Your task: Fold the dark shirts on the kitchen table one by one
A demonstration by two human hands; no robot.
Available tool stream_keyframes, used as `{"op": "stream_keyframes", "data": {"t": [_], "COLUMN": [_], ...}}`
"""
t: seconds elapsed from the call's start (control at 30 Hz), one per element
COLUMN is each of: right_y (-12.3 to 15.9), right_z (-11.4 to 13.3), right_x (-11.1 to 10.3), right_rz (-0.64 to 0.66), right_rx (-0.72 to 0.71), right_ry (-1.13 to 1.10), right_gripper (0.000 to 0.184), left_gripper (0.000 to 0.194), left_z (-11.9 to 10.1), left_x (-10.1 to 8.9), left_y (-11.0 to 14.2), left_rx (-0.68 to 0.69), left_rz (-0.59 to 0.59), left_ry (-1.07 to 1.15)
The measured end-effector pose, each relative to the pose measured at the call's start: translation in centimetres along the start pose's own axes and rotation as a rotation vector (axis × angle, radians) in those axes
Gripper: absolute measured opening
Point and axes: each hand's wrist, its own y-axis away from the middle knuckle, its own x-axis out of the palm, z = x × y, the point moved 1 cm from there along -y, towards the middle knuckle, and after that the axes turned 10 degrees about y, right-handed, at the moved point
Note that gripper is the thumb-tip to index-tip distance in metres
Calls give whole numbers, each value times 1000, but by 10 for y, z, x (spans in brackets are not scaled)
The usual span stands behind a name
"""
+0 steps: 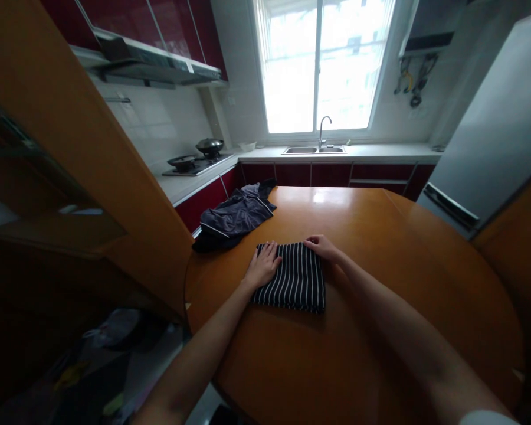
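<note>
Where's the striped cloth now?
In the head view, the striped cloth lies below and slightly right of centre, on the table, left hand on its left side, right hand at its far right corner.

Big wood table [402, 236] in front of me, orange-brn, rounded edge, glossy top, brightest nr the far side. Two items on it, AFAICT. Approx. mid-table, a bit L of ctr: blk striped cloth [298, 277] w/ thin white stripes, folded flat into a rough sq., layers showing at the near edge. Far L, along the rim: dk purple-grey garment [236, 212] w/ white piping, crumpled, nr the cloth but not touching.
</note>
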Motion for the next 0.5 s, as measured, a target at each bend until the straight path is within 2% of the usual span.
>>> {"op": "stream_keyframes", "data": {"t": [0.27, 0.4, 0.5], "right_y": [3, 8, 21], "right_z": [-14, -5, 12], "right_x": [-6, -7, -6], "right_rz": [-4, -18, -122], "right_rx": [53, 107, 186], "right_ry": [152, 302, 378], "right_gripper": [24, 33, 37], "left_gripper": [62, 61, 61], "left_z": [3, 5, 13], "left_x": [0, 0, -1], "left_y": [-1, -2, -3], "left_rx": [-29, -69, -136], "left_rz": [35, 23, 12], "left_ry": [18, 33, 45]}}
